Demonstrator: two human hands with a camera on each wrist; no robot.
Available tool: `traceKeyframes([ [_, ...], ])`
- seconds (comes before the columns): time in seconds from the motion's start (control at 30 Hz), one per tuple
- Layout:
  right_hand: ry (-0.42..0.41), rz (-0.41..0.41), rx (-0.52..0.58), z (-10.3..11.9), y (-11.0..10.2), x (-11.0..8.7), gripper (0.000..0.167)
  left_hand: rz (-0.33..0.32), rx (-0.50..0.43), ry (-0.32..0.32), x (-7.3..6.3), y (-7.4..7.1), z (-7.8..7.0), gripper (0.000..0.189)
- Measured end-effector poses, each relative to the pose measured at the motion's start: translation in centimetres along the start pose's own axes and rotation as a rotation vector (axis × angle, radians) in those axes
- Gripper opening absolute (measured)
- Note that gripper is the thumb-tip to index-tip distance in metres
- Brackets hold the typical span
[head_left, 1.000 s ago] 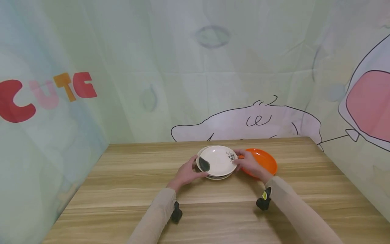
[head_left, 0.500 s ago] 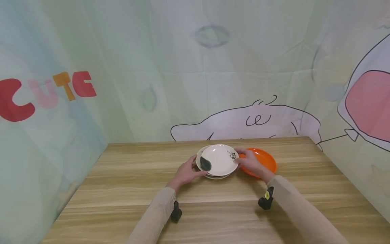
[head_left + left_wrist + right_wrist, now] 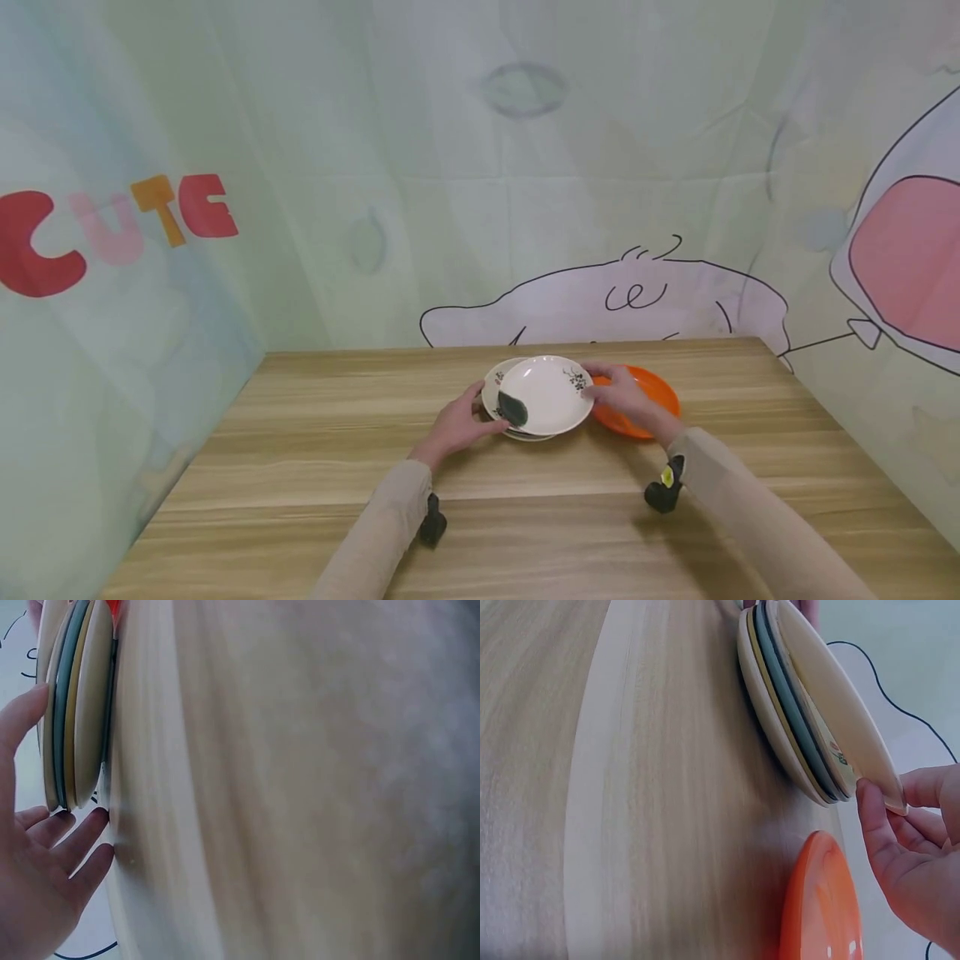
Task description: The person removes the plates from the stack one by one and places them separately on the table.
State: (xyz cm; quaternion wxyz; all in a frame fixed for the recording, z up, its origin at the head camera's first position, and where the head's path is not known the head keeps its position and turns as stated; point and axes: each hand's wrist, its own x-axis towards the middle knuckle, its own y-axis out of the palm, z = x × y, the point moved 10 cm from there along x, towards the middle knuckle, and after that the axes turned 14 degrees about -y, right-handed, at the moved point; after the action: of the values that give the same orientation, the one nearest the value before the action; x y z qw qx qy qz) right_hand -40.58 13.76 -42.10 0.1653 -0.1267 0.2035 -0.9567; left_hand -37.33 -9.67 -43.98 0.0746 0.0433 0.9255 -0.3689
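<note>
My right hand (image 3: 626,393) pinches the right rim of a white plate (image 3: 546,396) with a dark green leaf and a black sprig painted on it. This plate sits on top of a stack of plates (image 3: 491,390), shifted right and tilted, its right side raised. In the right wrist view a gap shows between the top plate (image 3: 836,690) and the layered cream, teal and yellow rims (image 3: 784,705) below. My left hand (image 3: 459,423) holds the stack at its left, thumb against the rims and fingers round the lower edge, as the left wrist view shows.
An orange plate (image 3: 656,400) lies on the wooden table (image 3: 337,433) right of the stack, partly behind my right hand. A printed curtain (image 3: 337,167) hangs behind the table and along both sides. Dark wrist cameras (image 3: 432,523) are strapped to both sleeves.
The top plate has slid to the right over the stack and its right side has risen, moving with my right hand. More of the plate below shows at the left. My left hand has barely moved.
</note>
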Motion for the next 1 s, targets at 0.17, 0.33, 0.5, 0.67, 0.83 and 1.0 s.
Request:
traceKeyframes([
  [0.17,-0.023,0.016,0.022,0.3,-0.3,-0.2,0.049,0.007,-0.005,-0.007,0.0,0.1,0.0,0.092],
  [0.33,-0.008,-0.005,0.034,0.0,-1.2,-0.4,0.049,0.008,-0.014,-0.013,-0.1,0.1,0.0,0.091],
  [0.5,-0.012,-0.025,0.052,0.0,-2.2,-0.8,0.050,0.007,-0.016,-0.015,-0.1,0.0,0.0,0.089],
  [0.67,-0.063,-0.037,0.057,0.1,-3.3,-1.0,0.050,0.011,-0.012,-0.019,0.0,0.1,0.1,0.089],
  [0.83,-0.043,-0.032,0.076,-0.1,-4.2,-1.4,0.051,0.007,-0.007,-0.021,0.1,0.2,0.3,0.088],
  [1.0,-0.026,-0.035,0.078,-0.3,-5.6,-2.1,0.051,0.007,-0.004,-0.031,0.1,0.2,0.2,0.089],
])
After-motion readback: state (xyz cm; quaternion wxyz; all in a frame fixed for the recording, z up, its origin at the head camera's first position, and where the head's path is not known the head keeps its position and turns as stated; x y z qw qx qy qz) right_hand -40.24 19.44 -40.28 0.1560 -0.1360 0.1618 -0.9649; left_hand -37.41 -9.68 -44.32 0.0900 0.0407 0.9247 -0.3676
